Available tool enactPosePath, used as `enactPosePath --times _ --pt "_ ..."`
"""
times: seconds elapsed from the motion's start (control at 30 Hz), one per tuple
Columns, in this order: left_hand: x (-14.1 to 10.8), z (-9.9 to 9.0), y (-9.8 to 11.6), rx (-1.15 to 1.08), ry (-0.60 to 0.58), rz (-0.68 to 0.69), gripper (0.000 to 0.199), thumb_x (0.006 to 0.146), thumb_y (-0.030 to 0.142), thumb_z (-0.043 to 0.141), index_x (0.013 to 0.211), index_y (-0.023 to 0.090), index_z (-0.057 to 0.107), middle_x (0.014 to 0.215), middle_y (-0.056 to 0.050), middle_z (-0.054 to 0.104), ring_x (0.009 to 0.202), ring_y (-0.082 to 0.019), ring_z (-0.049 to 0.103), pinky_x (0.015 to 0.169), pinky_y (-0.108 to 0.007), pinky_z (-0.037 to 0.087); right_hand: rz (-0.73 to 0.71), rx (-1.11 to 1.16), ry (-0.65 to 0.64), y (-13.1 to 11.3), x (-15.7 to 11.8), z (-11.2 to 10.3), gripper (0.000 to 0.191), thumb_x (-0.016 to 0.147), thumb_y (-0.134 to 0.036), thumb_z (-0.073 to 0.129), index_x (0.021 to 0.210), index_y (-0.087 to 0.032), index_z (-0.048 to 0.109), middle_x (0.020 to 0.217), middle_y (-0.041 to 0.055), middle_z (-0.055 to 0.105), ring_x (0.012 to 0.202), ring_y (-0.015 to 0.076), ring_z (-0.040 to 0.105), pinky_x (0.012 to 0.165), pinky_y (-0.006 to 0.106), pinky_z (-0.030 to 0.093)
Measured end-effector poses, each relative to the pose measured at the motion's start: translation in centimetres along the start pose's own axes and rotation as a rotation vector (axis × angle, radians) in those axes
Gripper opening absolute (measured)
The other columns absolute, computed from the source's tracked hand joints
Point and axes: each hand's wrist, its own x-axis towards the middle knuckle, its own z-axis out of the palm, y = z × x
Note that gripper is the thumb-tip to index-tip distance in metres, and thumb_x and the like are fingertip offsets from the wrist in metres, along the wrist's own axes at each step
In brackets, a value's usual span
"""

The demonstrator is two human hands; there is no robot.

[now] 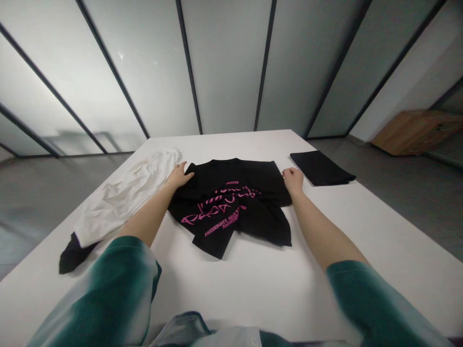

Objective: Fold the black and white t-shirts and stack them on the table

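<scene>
Ok, L hand (181,176) spread at blk tee (233,202), far left; R hand (292,180) curled, far right, can't tell if pinching.

A white table (267,284) bears crumpled white cloth (121,195) at left, a pink-printed black shirt (231,205) mid-frame and folded black cloth (320,168) at right.

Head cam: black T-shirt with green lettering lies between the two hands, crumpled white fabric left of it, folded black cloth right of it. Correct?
One error: the lettering is pink, not green, per the head view. The rest stands: black T-shirt between left hand and right hand, crumpled white fabric left, folded black cloth right.
</scene>
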Motion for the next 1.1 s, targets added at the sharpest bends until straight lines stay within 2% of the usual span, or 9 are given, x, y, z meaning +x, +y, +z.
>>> enactPosePath --times 0.1,0.23,0.4,0.5,0.6,0.77,0.93,1.03,1.1 --pt "1.9 0.5 0.8 0.181 -0.074 0.152 0.067 0.084 0.041 0.06 0.146 0.019 0.046 0.155 -0.018 0.037 0.138 -0.035 0.041 0.112 -0.044 0.033 -0.007 -0.003 -0.008 0.2 0.0 0.1 0.02 0.07 -0.028 0.048 0.052 -0.023 0.053 0.053 0.0005 0.056 0.062 0.0197 0.053 0.063 0.032 0.039" --pt "5.0 0.6 1.5 0.366 -0.216 0.14 0.045 0.078 0.034 0.061 0.121 0.02 0.067 0.143 -0.017 0.05 0.132 -0.039 0.045 0.106 -0.048 0.038 0.01 0.003 -0.013 0.3 0.1 0.1 0.019 0.07 -0.029 0.048 0.053 -0.023 0.056 0.054 0.0008 0.059 0.062 0.0197 0.054 0.061 0.031 0.039" --pt "6.3 0.1 0.5 0.332 -0.054 -0.066 0.043 0.082 0.025 0.053 0.122 0.012 0.064 0.129 -0.026 0.058 0.119 -0.042 0.055 0.093 -0.05 0.046 0.039 0.007 -0.033 0.2 0.0 -0.1 0.019 0.071 -0.027 0.049 0.054 -0.022 0.056 0.055 0.0008 0.058 0.062 0.0194 0.054 0.062 0.032 0.038" --pt "5.3 -0.1 0.3 0.257 0.09 -0.145 0.051 0.086 0.027 0.049 0.132 0.005 0.054 0.129 -0.03 0.056 0.117 -0.043 0.056 0.095 -0.052 0.044 0.05 -0.004 -0.051 0.0 -0.1 -0.1 0.019 0.072 -0.026 0.049 0.054 -0.022 0.055 0.055 0.0003 0.057 0.062 0.0192 0.053 0.064 0.032 0.039" --pt "3.5 -0.2 0.7 0.245 0.128 -0.107 0.059 0.087 0.034 0.051 0.137 0.003 0.048 0.134 -0.03 0.053 0.124 -0.042 0.051 0.102 -0.05 0.04 0.046 -0.012 -0.057 -0.1 -0.1 -0.2 0.018 0.071 -0.026 0.05 0.054 -0.022 0.056 0.053 -0.0002 0.055 0.061 0.019 0.052 0.064 0.032 0.039" --pt "-1.7 0.0 0.6 0.238 -0.046 0.07 0.058 0.09 0.047 0.047 0.135 0.011 0.055 0.139 -0.022 0.055 0.131 -0.038 0.048 0.11 -0.046 0.035 0.007 -0.037 -0.03 -0.3 -0.3 -0.2 0.02 0.072 -0.027 0.049 0.054 -0.023 0.054 0.053 0.0002 0.054 0.061 0.0186 0.05 0.062 0.031 0.037" --pt "-7.3 1.4 -0.8 0.202 -0.179 0.116 0.073 0.087 0.059 0.048 0.145 0.014 0.047 0.156 -0.018 0.039 0.146 -0.037 0.032 0.115 -0.047 0.029 -0.084 -0.064 0.006 -1.0 -0.4 0.0 0.019 0.074 -0.029 0.046 0.058 -0.023 0.053 0.058 0.0016 0.056 0.068 0.0196 0.053 0.066 0.031 0.041" --pt "-7.3 1.4 -1.4 0.12 -0.201 0.146 0.067 0.092 0.055 0.039 0.143 0.013 0.049 0.152 -0.016 0.045 0.145 -0.031 0.035 0.118 -0.043 0.027 -0.112 -0.086 -0.027 -1.4 -0.2 0.2 0.02 0.077 -0.03 0.045 0.065 -0.021 0.059 0.066 0.0043 0.063 0.074 0.0214 0.057 0.072 0.032 0.045" --pt "-6.0 0.7 -1.7 0.051 -0.131 0.112 0.06 0.095 0.048 0.034 0.14 0.012 0.051 0.146 -0.016 0.052 0.14 -0.027 0.043 0.117 -0.039 0.03 -0.089 -0.13 -0.07 -1.6 0.2 0.3 0.021 0.078 -0.029 0.045 0.073 -0.019 0.064 0.075 0.0072 0.068 0.081 0.0233 0.061 0.078 0.033 0.047"
